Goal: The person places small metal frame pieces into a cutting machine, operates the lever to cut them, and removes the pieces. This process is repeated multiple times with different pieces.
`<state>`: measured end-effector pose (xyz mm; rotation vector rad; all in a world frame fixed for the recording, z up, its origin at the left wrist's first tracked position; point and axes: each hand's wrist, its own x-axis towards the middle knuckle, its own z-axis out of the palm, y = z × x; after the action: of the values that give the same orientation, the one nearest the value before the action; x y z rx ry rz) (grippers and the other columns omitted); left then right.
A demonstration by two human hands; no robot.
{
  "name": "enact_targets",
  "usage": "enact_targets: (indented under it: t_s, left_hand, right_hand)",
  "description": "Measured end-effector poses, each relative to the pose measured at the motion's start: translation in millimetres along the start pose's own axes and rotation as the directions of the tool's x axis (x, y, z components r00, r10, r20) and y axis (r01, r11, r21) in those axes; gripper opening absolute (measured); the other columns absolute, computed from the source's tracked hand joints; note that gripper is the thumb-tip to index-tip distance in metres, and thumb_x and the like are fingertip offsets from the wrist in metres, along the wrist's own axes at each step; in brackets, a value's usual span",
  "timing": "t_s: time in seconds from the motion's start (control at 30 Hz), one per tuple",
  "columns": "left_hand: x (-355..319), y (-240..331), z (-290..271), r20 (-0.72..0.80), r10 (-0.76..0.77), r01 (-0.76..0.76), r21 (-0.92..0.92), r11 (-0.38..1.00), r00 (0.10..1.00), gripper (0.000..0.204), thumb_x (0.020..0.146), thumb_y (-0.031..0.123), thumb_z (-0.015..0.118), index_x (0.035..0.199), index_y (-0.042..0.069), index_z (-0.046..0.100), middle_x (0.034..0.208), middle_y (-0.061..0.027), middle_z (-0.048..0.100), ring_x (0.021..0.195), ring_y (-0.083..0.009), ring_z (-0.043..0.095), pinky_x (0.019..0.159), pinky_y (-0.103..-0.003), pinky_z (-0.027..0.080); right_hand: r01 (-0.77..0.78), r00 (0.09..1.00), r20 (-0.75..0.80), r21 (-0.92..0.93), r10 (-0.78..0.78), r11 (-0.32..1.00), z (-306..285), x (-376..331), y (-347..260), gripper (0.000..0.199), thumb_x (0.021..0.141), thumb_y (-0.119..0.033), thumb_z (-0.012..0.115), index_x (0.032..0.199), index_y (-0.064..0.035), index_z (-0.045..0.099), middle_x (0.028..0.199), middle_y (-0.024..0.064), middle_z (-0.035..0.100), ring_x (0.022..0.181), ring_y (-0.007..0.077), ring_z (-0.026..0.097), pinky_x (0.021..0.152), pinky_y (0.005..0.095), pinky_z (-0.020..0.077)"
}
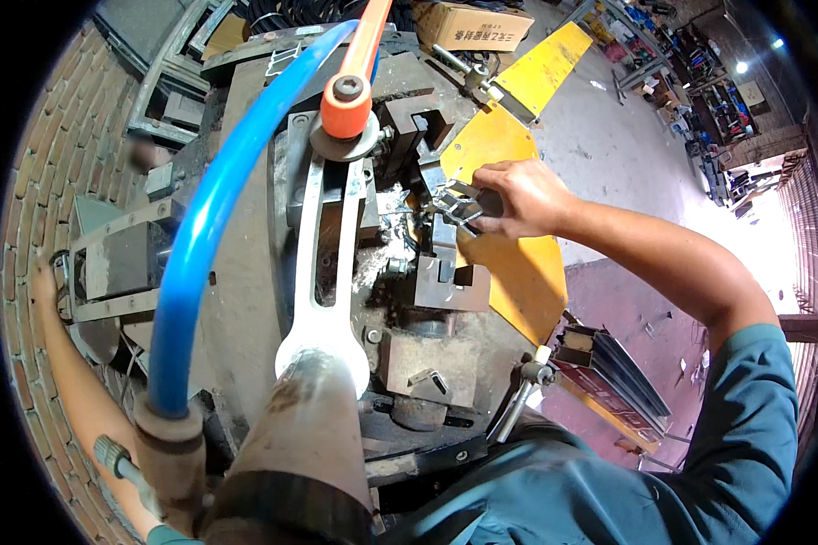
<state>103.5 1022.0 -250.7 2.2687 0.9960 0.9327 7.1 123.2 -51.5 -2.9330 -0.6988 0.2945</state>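
Note:
My right hand [523,195] reaches over the yellow plate from the right. Its fingers are closed round the near end of a short silver metal profile [459,203]. The far end of that profile lies against a steel block [443,232] at the machine's middle, beside a patch of metal chips [384,238]. At the far left my left hand [42,283] is closed at a metal handle [62,272] on the machine's side. Its fingers are partly hidden there.
A blue hose [204,218] arches over the left of the machine. An orange-ended lever [345,111] and slotted white arm [307,263] stand in the centre. Yellow guard plates [541,73] edge the right side. Dark profiles [609,377] and a cardboard box [468,25] lie beyond.

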Motion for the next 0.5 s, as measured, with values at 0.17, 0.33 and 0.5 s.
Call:
enact_targets:
  t_s: [0.17,0.33,0.5]
  left_hand:
    - [-1.2,-2.3,1.5,0.002,-0.003,0.003,0.001,1.0,1.0,0.093,0.091,0.075,0.041,0.142,-0.002,0.054,0.144,-0.0271,0.053,0.134,-0.0434,0.048,0.112,-0.049,0.035]
    - [2.0,-1.6,2.7,0.009,0.007,-0.007,0.008,1.0,1.0,0.091,0.092,0.074,0.041,0.142,-0.002,0.054,0.144,-0.0272,0.053,0.134,-0.0435,0.049,0.112,-0.049,0.035]
    - [2.4,-4.0,3.6,0.014,-0.007,0.007,0.002,1.0,1.0,0.09,0.093,0.073,0.04,0.142,-0.002,0.054,0.144,-0.0273,0.053,0.133,-0.0437,0.049,0.112,-0.05,0.035]
  right_hand:
    - [0.023,0.999,-0.025,0.007,-0.023,1.0,2.8,0.5,3.4,0.039,0.071,-0.032,0.079,0.092,-0.0054,0.06,0.088,0.0143,0.067,0.086,0.0395,0.066,0.072,0.0489,0.0532]
    - [0.034,0.998,-0.047,-0.001,-0.034,0.999,5.1,-0.9,4.4,0.038,0.071,-0.033,0.078,0.09,-0.0058,0.06,0.088,0.014,0.067,0.086,0.0387,0.066,0.072,0.0479,0.0538]
    - [0.0,1.0,-0.01,-0.005,0.0,1.0,-0.1,1.1,-1.6,0.038,0.07,-0.033,0.078,0.09,-0.0061,0.06,0.087,0.0138,0.067,0.085,0.0384,0.066,0.072,0.0477,0.0539]
